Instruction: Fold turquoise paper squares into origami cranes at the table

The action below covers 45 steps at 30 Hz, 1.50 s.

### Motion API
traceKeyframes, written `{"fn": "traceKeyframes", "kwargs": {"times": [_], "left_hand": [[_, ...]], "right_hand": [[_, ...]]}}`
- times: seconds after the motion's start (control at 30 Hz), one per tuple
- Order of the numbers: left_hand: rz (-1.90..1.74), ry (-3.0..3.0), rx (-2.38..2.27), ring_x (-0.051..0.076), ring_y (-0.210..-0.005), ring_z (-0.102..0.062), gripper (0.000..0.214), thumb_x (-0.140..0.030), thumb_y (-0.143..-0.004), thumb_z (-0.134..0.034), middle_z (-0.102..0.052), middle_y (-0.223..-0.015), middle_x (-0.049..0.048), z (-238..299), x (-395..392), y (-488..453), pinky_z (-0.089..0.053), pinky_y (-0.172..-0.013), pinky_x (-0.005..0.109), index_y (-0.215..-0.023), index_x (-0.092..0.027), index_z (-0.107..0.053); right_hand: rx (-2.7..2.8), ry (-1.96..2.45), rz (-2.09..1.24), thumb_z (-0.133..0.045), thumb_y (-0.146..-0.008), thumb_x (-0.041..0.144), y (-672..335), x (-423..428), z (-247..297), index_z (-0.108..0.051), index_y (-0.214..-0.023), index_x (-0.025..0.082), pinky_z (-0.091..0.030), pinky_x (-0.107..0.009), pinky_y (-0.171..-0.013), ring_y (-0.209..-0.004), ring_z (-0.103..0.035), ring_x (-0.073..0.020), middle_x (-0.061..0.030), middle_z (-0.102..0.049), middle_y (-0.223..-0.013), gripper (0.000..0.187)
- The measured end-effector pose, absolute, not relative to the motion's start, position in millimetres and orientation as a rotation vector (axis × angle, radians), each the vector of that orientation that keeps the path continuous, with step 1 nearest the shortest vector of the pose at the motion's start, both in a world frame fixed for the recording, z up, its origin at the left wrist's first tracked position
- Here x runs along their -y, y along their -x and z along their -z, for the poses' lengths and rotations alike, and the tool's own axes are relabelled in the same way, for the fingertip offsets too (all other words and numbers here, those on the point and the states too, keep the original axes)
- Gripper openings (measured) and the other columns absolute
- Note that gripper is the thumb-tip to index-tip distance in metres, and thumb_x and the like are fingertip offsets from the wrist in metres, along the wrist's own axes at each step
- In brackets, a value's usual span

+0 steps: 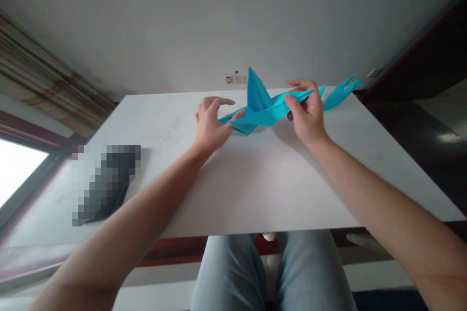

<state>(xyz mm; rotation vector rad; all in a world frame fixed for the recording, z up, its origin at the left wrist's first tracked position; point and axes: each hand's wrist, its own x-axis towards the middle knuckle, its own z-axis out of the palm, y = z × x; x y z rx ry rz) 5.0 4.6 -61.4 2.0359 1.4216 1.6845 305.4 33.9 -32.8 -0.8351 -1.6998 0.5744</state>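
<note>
A blue folded-paper figure [268,112] is held above the far half of the white table, one pointed flap standing up from its middle. My right hand [308,112] pinches its right end between thumb and fingers. At the left end, my left hand [215,121] has its thumb on the paper, with the index finger curved above and apart from it; the lower fingers are partly hidden. Just beyond my right hand lies a second blue folded-paper figure [337,95] with thin pointed tips, partly covered by that hand.
The white table [255,194] meets a grey wall [175,34] with sockets [237,79] low on it. A blurred-out dark object [113,180] stands on the table's left side, near a window [18,170]. A patterned curtain [44,63] hangs at the far left.
</note>
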Motion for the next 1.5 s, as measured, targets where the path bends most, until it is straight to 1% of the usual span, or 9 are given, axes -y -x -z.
{"fn": "traceKeyframes", "kwargs": {"times": [0.13, 0.27, 0.43, 0.57, 0.8, 1.07, 1.33, 1.43, 1.5], "left_hand": [[-1.540, -2.100, -1.452, 0.039, -0.125, -0.076, 0.056, -0.065, -0.087, -0.105, -0.083, -0.121, 0.0108, 61, 2, -10, -0.055, -0.122, 0.060, -0.119, -0.028, -0.079], [-1.473, -1.923, -1.377, 0.026, -0.084, -0.075, 0.027, -0.046, -0.100, -0.091, -0.082, -0.090, 0.0059, 60, 1, -13, -0.062, -0.082, 0.039, -0.096, -0.024, -0.076], [-1.546, -1.682, -1.221, 0.018, -0.070, -0.063, 0.043, -0.060, -0.111, -0.077, -0.069, -0.076, 0.0010, 55, -7, -10, -0.050, -0.060, 0.028, -0.088, -0.024, -0.072], [-1.679, -1.616, -1.164, 0.021, -0.079, -0.070, 0.059, -0.084, -0.108, -0.076, -0.073, -0.087, 0.0023, 47, -3, -13, -0.056, -0.063, 0.030, -0.104, -0.026, -0.077], [-1.817, -1.599, -1.142, 0.018, -0.074, -0.063, 0.065, -0.089, -0.108, -0.074, -0.062, -0.080, 0.0008, 33, 6, -19, -0.049, -0.062, 0.033, -0.094, -0.026, -0.068], [-1.804, -1.357, -1.042, 0.026, -0.103, -0.081, 0.068, -0.095, -0.102, -0.075, -0.079, -0.101, 0.0046, 48, -21, 0, -0.065, -0.080, 0.033, -0.113, -0.028, -0.073], [-1.713, -1.420, -1.385, 0.019, -0.080, -0.067, 0.051, -0.071, -0.110, -0.081, -0.063, -0.079, 0.0001, 60, -39, 39, -0.052, -0.070, 0.029, -0.093, -0.025, -0.068], [-1.582, -1.528, -1.762, 0.024, -0.090, -0.070, 0.023, -0.046, -0.111, -0.079, -0.071, -0.094, 0.0046, 55, -33, 46, -0.058, -0.086, 0.037, -0.108, -0.024, -0.073], [-1.495, -1.643, -2.035, 0.031, -0.108, -0.074, 0.037, -0.035, -0.100, -0.088, -0.076, -0.120, 0.0108, 48, -23, 43, -0.061, -0.106, 0.048, -0.131, -0.024, -0.073]], "right_hand": [[1.655, 0.837, -0.610, -0.081, -0.100, 0.089, -299, -28, 38, -0.071, -0.149, 0.041, -0.067, -0.045, -0.071, -0.082, -0.069, -0.0245, -0.0043, -0.076, -0.111, 0.070], [1.692, 0.834, -0.636, -0.081, -0.102, 0.084, -297, -21, 35, -0.066, -0.158, 0.044, -0.063, -0.044, -0.068, -0.076, -0.062, -0.0221, -0.0041, -0.079, -0.120, 0.070], [1.645, 0.869, -0.635, -0.085, -0.104, 0.065, -304, -35, 47, -0.060, -0.163, 0.045, -0.064, -0.043, -0.069, -0.075, -0.060, -0.0210, -0.0031, -0.078, -0.121, 0.068], [1.651, 0.914, -0.651, -0.090, -0.098, 0.043, -309, -49, 70, -0.054, -0.165, 0.044, -0.065, -0.039, -0.069, -0.075, -0.060, -0.0174, -0.0014, -0.074, -0.124, 0.076], [1.609, 0.908, -0.731, -0.093, -0.094, 0.045, -305, -54, 87, -0.045, -0.162, 0.046, -0.058, -0.035, -0.062, -0.071, -0.061, -0.0167, 0.0036, -0.063, -0.107, 0.083], [1.544, 1.076, -0.969, -0.087, -0.095, 0.064, -294, -35, 49, -0.067, -0.107, 0.030, -0.058, -0.037, -0.077, -0.091, -0.070, -0.0220, 0.0000, -0.073, -0.098, 0.042], [1.500, 1.047, -1.079, -0.088, -0.095, 0.070, -290, -30, 44, -0.061, -0.107, 0.031, -0.051, -0.037, -0.073, -0.077, -0.064, -0.0210, 0.0034, -0.068, -0.084, 0.049], [1.567, 1.043, -1.155, -0.083, -0.096, 0.068, -286, -27, 47, -0.055, -0.108, 0.032, -0.052, -0.038, -0.075, -0.077, -0.067, -0.0222, 0.0030, -0.071, -0.083, 0.048], [1.671, 1.070, -1.076, -0.079, -0.100, 0.059, -285, -24, 48, -0.052, -0.109, 0.032, -0.051, -0.039, -0.078, -0.077, -0.068, -0.0220, 0.0041, -0.071, -0.081, 0.040]]}}
